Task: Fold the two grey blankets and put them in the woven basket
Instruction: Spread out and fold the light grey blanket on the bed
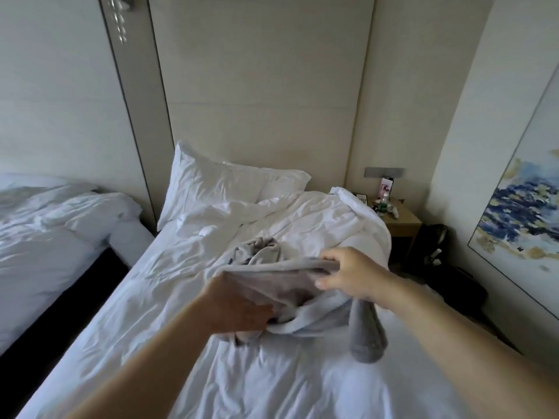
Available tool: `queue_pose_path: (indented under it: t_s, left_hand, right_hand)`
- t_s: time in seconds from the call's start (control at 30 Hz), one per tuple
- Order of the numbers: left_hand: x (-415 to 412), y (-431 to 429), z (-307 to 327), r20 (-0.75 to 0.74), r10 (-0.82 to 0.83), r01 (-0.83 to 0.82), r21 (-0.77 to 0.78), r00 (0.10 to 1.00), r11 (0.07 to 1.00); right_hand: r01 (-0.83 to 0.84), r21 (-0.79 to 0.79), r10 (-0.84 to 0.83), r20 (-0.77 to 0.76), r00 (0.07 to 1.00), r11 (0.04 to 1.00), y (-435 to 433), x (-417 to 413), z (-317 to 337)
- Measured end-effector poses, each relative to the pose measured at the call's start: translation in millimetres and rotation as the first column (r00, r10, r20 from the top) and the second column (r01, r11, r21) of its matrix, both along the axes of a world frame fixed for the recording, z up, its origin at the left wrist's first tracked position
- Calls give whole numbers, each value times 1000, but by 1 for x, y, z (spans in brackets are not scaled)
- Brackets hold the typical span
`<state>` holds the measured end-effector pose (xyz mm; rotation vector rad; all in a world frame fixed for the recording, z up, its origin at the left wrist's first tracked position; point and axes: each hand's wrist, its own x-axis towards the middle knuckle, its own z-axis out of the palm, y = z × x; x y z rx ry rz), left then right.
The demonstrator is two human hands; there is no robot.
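Two hands work over the middle of the nearer bed (145,303), one of two beds in view. The left hand (239,309) has its grip clamped on the left side of a grey blanket (272,281), with its fingers hidden under the cloth. The right hand (348,273) has its grip closed on the blanket's upper edge, fingers over the top and thumb beneath. The blanket is stretched between the hands above the sheet. Its loose part sags onto the bed, and one bunched end hangs toward the bed's right edge.

A second grey blanket (257,247) lies crumpled on the bed just behind the first. Its near part is hidden by the held cloth, so I cannot tell if the two touch.

One white pillow (217,186) leans at the head of the bed. A white duvet (332,219) is heaped along the right edge. The second bed (54,237) stands to the left and is cut off by the frame.

One nightstand (403,223) stands past the bed's far right corner. It carries one bottle (383,202) and several small items too blurred to name. A card there bears print too small to read. One dark bag (432,240) sits on the floor beside it. One painting (520,213) in blue and yellow hangs on the right wall, partly out of frame.
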<state>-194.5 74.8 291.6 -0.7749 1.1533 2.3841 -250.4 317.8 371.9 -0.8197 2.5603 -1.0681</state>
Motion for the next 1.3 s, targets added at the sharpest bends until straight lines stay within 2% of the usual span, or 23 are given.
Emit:
queue_pose_path:
  t_s: [0.03,0.1,0.13,0.2,0.3,0.37,0.43,0.53,0.6,0.67,0.73,0.77,0.83,0.9,0.97,1.0,1.07,1.1,1.17,1.23,1.3]
  left_hand:
    - [1,15,-7,-56,-17,24,130,998,991]
    - [-3,45,-20,-67,38,-21,243,997,970]
    - [-6,60,-24,-63,56,-39,239,996,970]
    - [-8,83,-34,-37,66,-61,132,997,989]
    - [-2,97,-52,-9,190,-190,-60,982,980]
    - [2,90,-63,5,356,-355,-64,934,933]
    - [12,78,-71,56,478,-475,-64,876,878]
    - [28,69,-82,52,625,-619,-99,779,779]
    - [39,69,-87,41,722,-720,-62,690,691]
    - [50,67,-94,33,740,-741,21,671,671]
    - [65,60,-100,53,611,-611,-15,790,792]
    - [72,57,-103,78,502,-500,-51,861,865]
    - [84,54,-106,174,300,-288,-90,938,953]
    - [88,58,-105,187,214,-215,-15,959,976]
    - [85,68,-100,95,257,-264,72,962,962]
    - [84,72,-101,67,341,-345,64,938,936]
    - [82,73,-109,71,522,-518,-65,850,853]
    - [85,72,-112,67,596,-584,-141,800,800]
    - [95,68,-116,36,650,-636,-177,759,751]
    - [104,66,-116,37,617,-600,-190,786,777]
    - [109,71,-110,50,573,-563,-138,818,815]
  right_hand:
    - [-137,84,136,20,991,987,-8,10,-5]
    - [-312,258,317,24,948,914,-22,25,-27]
    - [-352,319,370,6,929,880,-26,29,-43]
    - [-375,335,404,-19,914,864,-26,29,-74]
    - [-239,224,253,-33,967,945,-10,17,-115]
    - [-77,182,85,-32,996,980,7,6,-144]
    - [50,206,-59,36,998,977,26,-6,-173]
    - [104,295,-143,113,983,950,44,-22,-201]
    - [189,209,-215,107,971,959,40,-31,-206]
    - [329,-70,-304,243,921,942,24,-30,-198]
    - [478,-308,-342,404,848,822,0,-19,-181]
    - [493,-368,-334,416,846,789,-12,-12,-172]
    - [374,-421,-221,370,903,826,-32,9,-160]
    - [85,-390,22,261,965,917,-47,35,-157]
    - [-244,-265,286,131,949,933,-53,59,-164]
    - [-328,-234,362,120,925,915,-52,66,-172]
    - [-281,-285,345,206,916,916,-46,72,-186]
    - [-177,-317,269,272,924,932,-41,72,-194]
    - [66,-280,64,431,900,958,-33,69,-211]
    - [175,-163,-45,596,802,971,-28,66,-224]
    - [191,-94,-44,787,615,977,-30,66,-233]
